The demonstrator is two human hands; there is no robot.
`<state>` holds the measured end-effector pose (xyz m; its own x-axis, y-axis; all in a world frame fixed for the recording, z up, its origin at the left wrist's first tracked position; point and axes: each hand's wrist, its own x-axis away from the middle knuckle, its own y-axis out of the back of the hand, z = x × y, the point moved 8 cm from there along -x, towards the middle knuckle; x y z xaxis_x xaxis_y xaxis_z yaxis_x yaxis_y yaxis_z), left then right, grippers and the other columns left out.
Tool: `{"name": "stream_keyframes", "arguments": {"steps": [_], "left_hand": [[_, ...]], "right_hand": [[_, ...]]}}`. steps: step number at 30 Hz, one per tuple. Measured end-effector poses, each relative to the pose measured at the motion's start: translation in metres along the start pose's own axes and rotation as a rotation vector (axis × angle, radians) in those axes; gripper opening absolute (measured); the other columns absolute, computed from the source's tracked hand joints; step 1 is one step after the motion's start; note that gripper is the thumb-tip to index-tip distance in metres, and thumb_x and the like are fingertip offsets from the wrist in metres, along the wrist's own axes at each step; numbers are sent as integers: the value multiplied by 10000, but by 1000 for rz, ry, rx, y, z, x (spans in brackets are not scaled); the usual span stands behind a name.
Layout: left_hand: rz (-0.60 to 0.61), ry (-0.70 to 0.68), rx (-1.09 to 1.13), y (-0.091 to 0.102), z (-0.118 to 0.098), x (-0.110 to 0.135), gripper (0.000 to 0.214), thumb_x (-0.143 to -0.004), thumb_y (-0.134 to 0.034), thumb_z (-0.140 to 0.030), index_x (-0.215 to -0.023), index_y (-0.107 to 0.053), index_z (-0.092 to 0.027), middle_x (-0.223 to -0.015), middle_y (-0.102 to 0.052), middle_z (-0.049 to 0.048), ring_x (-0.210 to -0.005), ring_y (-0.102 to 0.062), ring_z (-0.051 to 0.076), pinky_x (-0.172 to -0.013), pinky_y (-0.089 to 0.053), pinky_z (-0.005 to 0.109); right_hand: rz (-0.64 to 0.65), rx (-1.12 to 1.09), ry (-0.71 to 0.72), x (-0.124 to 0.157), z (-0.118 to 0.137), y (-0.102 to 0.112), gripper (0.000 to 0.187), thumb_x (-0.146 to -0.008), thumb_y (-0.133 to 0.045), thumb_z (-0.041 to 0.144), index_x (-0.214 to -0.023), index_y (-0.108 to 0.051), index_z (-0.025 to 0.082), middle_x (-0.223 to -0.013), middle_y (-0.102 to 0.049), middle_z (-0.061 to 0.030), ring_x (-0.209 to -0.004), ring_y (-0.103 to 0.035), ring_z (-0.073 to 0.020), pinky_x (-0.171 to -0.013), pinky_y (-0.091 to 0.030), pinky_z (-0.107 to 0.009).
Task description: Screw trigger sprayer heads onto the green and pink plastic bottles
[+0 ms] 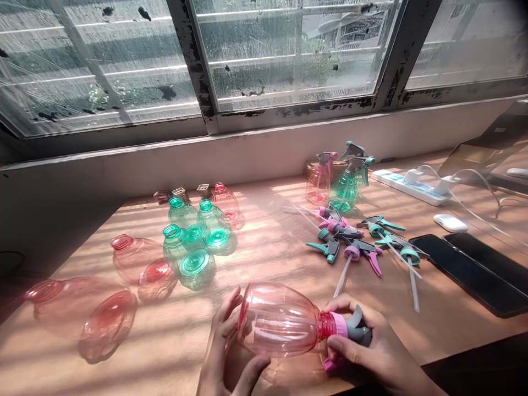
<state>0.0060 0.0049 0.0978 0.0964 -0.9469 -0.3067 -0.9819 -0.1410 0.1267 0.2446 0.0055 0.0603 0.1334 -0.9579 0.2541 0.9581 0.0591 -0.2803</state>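
Observation:
I hold a pink transparent spray bottle (280, 319) on its side, low over the wooden table (272, 247). My left hand (225, 346) cups its base, fingers wrapped round it. My right hand (371, 346) grips the pink and grey trigger sprayer head (350, 327) at the bottle's neck. Several empty green bottles (193, 242) and pink bottles (136, 264) lie to the left. Loose trigger heads with dip tubes (355, 242) lie to the right of centre.
Assembled pink and green spray bottles (334, 181) stand at the back near the window sill. A white power strip (408, 184) with cables, a white case (450, 222) and two dark phones (474, 269) lie on the right.

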Motion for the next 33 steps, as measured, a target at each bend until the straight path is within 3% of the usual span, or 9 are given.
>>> {"name": "stream_keyframes", "arguments": {"steps": [4,8,14,22,25,29,33], "left_hand": [[-66,-43,-41,1,0,2,336,-968,-709,-420,-1291,-669,-337,-1613,-506,54,-1506,-471,313,-1127,-538,352],[-10,-61,17,-5,-3,2,564,-869,-781,-576,-1355,-647,-321,-1627,-480,86,-1500,-466,385,-1186,-485,457],[-43,-11,75,3,1,-4,382,-978,-572,-658,-1160,-708,-351,-1578,-557,33,-1480,-497,338,-1128,-535,438],[-27,-5,-100,-2,2,3,337,-1015,-596,-462,-1308,-687,-323,-1606,-512,70,-1489,-477,348,-1182,-481,461],[19,-10,-4,-7,-3,5,469,-941,-699,-537,-1352,-645,-319,-1644,-461,89,-1517,-440,375,-1226,-419,494],[31,21,77,-6,-3,2,437,-948,-665,-599,-1275,-665,-308,-1625,-495,85,-1490,-486,358,-1125,-530,401],[-1,4,-26,1,-1,-1,340,-987,-612,-579,-1221,-683,-342,-1585,-536,24,-1482,-490,300,-1085,-540,304]], "right_hand": [[-13,-23,-5,-1,-1,1,506,-720,-940,499,-1015,-649,209,-714,-721,9,-609,-754,-219,-641,-661,-350],[-1,3,8,0,0,0,491,-719,-934,505,-1003,-660,212,-769,-739,-4,-632,-764,-228,-664,-672,-368],[41,105,21,0,3,-3,461,-715,-935,490,-977,-677,212,-727,-748,-5,-640,-761,-231,-614,-614,-307],[1,-37,-6,-1,2,4,491,-744,-929,488,-1023,-641,205,-690,-733,5,-598,-729,-203,-625,-625,-328],[34,5,13,-1,3,1,439,-767,-911,479,-999,-659,204,-746,-741,-15,-628,-731,-210,-641,-628,-333],[49,87,65,-1,5,1,402,-760,-918,449,-981,-697,196,-770,-732,-12,-651,-710,-190,-635,-596,-286],[58,68,51,-1,3,0,395,-751,-936,423,-964,-697,190,-751,-731,8,-633,-717,-166,-618,-584,-252]]}}
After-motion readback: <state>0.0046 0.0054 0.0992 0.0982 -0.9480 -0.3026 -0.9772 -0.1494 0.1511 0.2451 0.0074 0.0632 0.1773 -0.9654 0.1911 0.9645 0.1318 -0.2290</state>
